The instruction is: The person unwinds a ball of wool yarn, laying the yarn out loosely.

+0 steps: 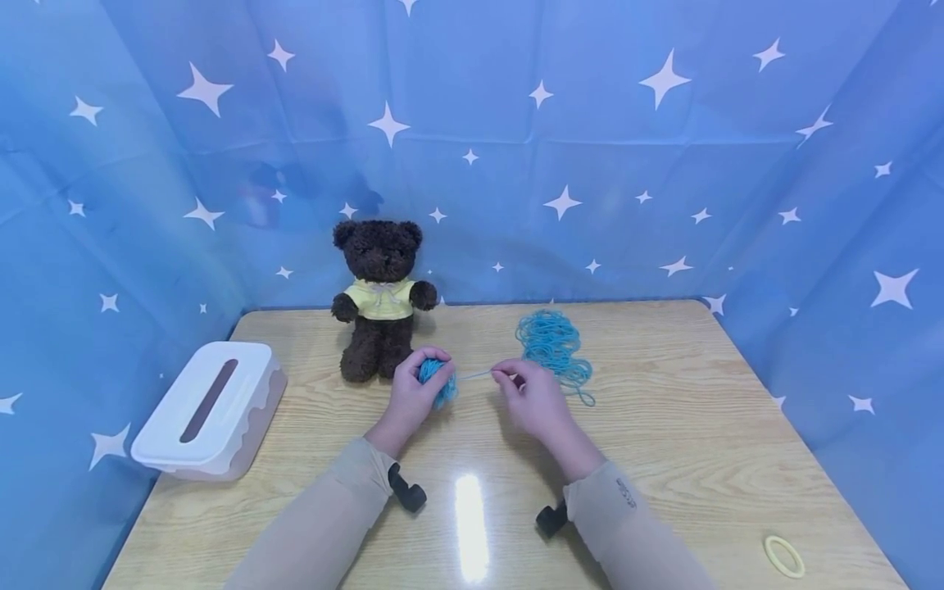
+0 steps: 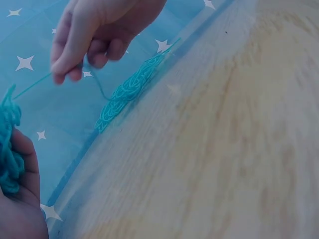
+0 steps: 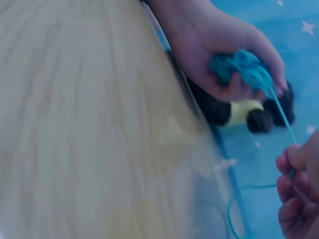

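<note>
Fingers of the left hand [image 1: 410, 395] are curled round a bundle of blue yarn [image 1: 446, 394]. A taut strand [image 3: 283, 114] is pinched by the right hand [image 1: 537, 399], beside a loose pile [image 1: 549, 338] laid on the counter [image 1: 664, 442].

"What's lost of the yarn bundle [image 1: 447, 397], just in front of the bear [image 1: 383, 252]?"

"My left hand [image 1: 413, 397] covers part of it from the head view, and part of one bear foot. In the left wrist view, bundle and hand run off the left edge."

"And the strand [image 1: 475, 375]?"

"Right of the bear, it goes behind my right hand [image 1: 537, 401]; from the head view I can't follow it to the pile [image 1: 549, 338]."

"The right wrist view?"

"The bear's blurred there, partly behind my left hand; my right is cut off."

"That mark [image 1: 627, 494] on your right sleeve [image 1: 642, 537]?"

"Too small to read."
</note>
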Motion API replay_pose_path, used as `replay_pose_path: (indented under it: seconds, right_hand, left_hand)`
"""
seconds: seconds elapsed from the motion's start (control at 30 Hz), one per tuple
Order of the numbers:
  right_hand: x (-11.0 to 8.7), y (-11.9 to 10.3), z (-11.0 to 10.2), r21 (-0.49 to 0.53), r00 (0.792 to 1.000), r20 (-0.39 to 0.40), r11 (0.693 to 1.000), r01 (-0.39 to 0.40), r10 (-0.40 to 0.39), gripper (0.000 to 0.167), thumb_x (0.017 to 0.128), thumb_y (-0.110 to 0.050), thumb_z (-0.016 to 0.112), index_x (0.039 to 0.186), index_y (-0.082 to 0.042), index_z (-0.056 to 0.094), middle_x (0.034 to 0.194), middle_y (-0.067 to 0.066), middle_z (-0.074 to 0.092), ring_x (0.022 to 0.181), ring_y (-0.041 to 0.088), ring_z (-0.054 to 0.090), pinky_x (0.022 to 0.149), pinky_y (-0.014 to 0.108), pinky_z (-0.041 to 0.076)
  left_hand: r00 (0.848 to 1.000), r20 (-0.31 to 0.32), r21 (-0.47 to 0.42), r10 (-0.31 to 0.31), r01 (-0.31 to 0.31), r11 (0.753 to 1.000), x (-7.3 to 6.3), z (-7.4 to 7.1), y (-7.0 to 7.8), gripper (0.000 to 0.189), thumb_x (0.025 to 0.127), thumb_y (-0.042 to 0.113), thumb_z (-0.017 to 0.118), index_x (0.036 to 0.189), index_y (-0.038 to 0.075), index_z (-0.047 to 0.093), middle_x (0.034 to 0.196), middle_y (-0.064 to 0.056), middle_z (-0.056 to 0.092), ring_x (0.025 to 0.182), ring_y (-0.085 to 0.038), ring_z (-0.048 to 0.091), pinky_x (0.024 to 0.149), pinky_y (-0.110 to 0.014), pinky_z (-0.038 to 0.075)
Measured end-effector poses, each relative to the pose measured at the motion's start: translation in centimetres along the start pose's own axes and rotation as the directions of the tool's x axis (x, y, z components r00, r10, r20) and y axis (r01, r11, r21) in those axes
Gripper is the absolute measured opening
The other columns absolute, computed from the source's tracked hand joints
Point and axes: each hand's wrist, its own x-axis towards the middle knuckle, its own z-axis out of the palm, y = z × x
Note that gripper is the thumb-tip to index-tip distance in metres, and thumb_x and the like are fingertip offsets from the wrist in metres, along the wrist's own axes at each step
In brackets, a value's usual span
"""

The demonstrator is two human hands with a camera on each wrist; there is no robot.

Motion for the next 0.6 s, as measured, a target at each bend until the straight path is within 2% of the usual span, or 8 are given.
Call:
replay_pose_path:
  seconds: [0.13,0.27,0.4,0.6]
  right_hand:
    - [-0.3,1.3,-2.1,0.006,0.999,-0.026,0.999,-0.035,0.035,0.02,0.111,-0.024,0.069,0.121,-0.012,0.081,0.106,0.006,0.08,0.081,0.014,0.069,0.067,0.028,0.058]
    - [-0.7,2.6,-4.0,-0.021,0.996,-0.05,0.997,-0.074,0.073,0.024,0.112,-0.026,0.068,0.124,-0.01,0.08,0.106,0.008,0.08,0.082,0.015,0.068,0.066,0.027,0.056]
    - [-1.2,4.1,-5.6,-0.051,0.991,-0.078,0.993,-0.11,0.106,0.025,0.112,-0.026,0.068,0.125,-0.009,0.08,0.108,0.01,0.08,0.085,0.019,0.069,0.067,0.027,0.055]
    - [-1.9,6.0,-7.4,-0.101,0.981,-0.123,0.982,-0.161,0.149,0.026,0.112,-0.025,0.067,0.126,-0.007,0.08,0.116,0.014,0.08,0.096,0.027,0.071,0.071,0.03,0.054]
  left_hand:
    - [1.0,-0.009,-0.003,-0.013,0.013,1.0,0.0,-0.1,-0.1,0.018,0.104,0.011,0.076,0.115,-0.003,0.071,0.098,0.002,0.071,0.081,-0.009,0.064,0.072,-0.021,0.053]
    - [1.0,-0.012,0.006,-0.015,0.015,1.0,0.0,-0.2,-0.2,0.025,0.105,0.011,0.075,0.118,-0.009,0.069,0.1,0.002,0.071,0.083,-0.009,0.064,0.074,-0.021,0.054]
    - [1.0,-0.013,0.022,-0.014,0.014,1.0,0.0,-0.2,-0.2,0.029,0.105,0.011,0.075,0.12,-0.013,0.067,0.103,0.002,0.071,0.086,-0.008,0.065,0.076,-0.021,0.054]
    - [1.0,-0.014,0.029,-0.02,0.02,0.999,0.1,-0.1,-0.1,0.028,0.104,0.012,0.077,0.118,-0.01,0.069,0.102,-0.001,0.073,0.085,-0.007,0.067,0.075,-0.02,0.057]
